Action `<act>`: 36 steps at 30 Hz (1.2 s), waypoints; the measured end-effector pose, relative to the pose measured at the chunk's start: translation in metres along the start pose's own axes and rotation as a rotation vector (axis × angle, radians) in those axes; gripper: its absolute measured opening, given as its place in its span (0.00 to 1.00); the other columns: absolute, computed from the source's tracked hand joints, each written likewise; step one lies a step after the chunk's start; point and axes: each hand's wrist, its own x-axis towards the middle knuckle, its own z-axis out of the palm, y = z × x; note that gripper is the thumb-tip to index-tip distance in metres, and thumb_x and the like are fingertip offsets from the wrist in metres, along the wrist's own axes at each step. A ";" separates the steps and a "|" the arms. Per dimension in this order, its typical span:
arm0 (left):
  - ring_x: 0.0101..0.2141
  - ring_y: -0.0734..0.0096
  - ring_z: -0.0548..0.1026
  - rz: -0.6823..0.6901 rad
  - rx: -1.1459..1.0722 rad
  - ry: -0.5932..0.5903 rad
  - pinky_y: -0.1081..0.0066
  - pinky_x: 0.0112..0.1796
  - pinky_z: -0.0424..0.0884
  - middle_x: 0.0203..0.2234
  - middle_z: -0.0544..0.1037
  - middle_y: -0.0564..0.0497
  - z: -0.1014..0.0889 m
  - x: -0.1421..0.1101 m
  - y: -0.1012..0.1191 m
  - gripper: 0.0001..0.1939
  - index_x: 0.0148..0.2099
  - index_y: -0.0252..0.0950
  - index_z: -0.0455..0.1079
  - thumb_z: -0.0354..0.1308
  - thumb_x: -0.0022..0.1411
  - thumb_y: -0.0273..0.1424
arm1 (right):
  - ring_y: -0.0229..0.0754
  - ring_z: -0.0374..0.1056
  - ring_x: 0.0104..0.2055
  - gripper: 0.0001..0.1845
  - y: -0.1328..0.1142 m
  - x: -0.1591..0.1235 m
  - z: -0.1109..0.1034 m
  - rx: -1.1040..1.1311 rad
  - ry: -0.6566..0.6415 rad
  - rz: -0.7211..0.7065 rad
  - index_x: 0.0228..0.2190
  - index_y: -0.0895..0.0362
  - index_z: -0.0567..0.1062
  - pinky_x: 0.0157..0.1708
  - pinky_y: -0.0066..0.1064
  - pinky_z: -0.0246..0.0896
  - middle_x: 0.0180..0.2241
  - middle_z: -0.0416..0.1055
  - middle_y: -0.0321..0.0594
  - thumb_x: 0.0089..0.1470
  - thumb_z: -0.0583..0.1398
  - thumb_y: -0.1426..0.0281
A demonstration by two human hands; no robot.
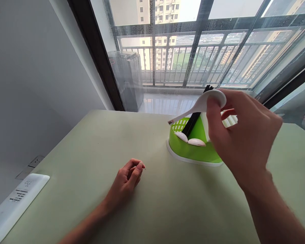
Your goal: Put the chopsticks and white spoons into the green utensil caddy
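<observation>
My right hand (240,132) is raised over a green basket (193,151), thumb and fingers pinching the bowl of a white spoon (200,102). The spoon's handle slants down to the left and carries a small label at its end. Black chopsticks (191,124) lean in the basket behind the spoon. Two white spoons, a left one (181,136) and a right one (197,142), rest at the basket's front rim. My left hand (129,178) lies on the table to the left of the basket, its fingers curled together with nothing visible in them. My right hand hides the basket's right side.
The basket stands on a white base on a pale green table (91,145). A long white device with printed markings (20,196) lies at the table's left edge. Glass windows (188,57) rise behind the table, and a wall socket (35,162) is at the left.
</observation>
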 end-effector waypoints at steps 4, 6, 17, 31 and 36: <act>0.24 0.76 0.54 -0.001 0.020 -0.008 0.73 0.26 0.53 0.24 0.57 0.57 0.001 0.000 0.001 0.19 0.38 0.38 0.65 0.51 0.70 0.49 | 0.41 0.71 0.29 0.12 0.000 -0.001 0.001 -0.018 -0.036 -0.022 0.37 0.50 0.79 0.30 0.34 0.61 0.31 0.78 0.37 0.65 0.55 0.66; 0.24 0.75 0.54 -0.003 0.025 -0.015 0.73 0.26 0.53 0.24 0.57 0.58 0.001 -0.001 0.001 0.20 0.38 0.38 0.65 0.50 0.70 0.50 | 0.40 0.71 0.28 0.10 0.002 0.000 0.001 -0.019 0.001 -0.036 0.37 0.53 0.79 0.29 0.32 0.61 0.29 0.77 0.36 0.63 0.57 0.66; 0.24 0.74 0.54 -0.002 0.054 -0.030 0.73 0.26 0.53 0.23 0.55 0.59 0.000 0.000 0.000 0.21 0.38 0.38 0.65 0.49 0.70 0.51 | 0.47 0.73 0.32 0.14 0.003 0.003 -0.008 -0.070 -0.080 0.044 0.41 0.48 0.80 0.33 0.38 0.62 0.34 0.78 0.42 0.66 0.53 0.63; 0.24 0.75 0.52 0.012 0.074 -0.055 0.74 0.24 0.50 0.22 0.55 0.59 -0.001 0.000 -0.004 0.21 0.40 0.38 0.65 0.48 0.71 0.51 | 0.46 0.72 0.36 0.14 -0.011 -0.010 0.003 -0.050 -0.377 -0.048 0.42 0.51 0.79 0.34 0.36 0.58 0.36 0.78 0.41 0.67 0.54 0.62; 0.23 0.75 0.51 0.005 0.099 -0.065 0.74 0.23 0.50 0.22 0.54 0.59 -0.002 0.000 -0.004 0.21 0.40 0.38 0.66 0.48 0.71 0.51 | 0.45 0.71 0.34 0.13 -0.016 -0.012 0.007 -0.060 -0.455 -0.058 0.40 0.51 0.80 0.32 0.35 0.55 0.34 0.78 0.40 0.66 0.56 0.62</act>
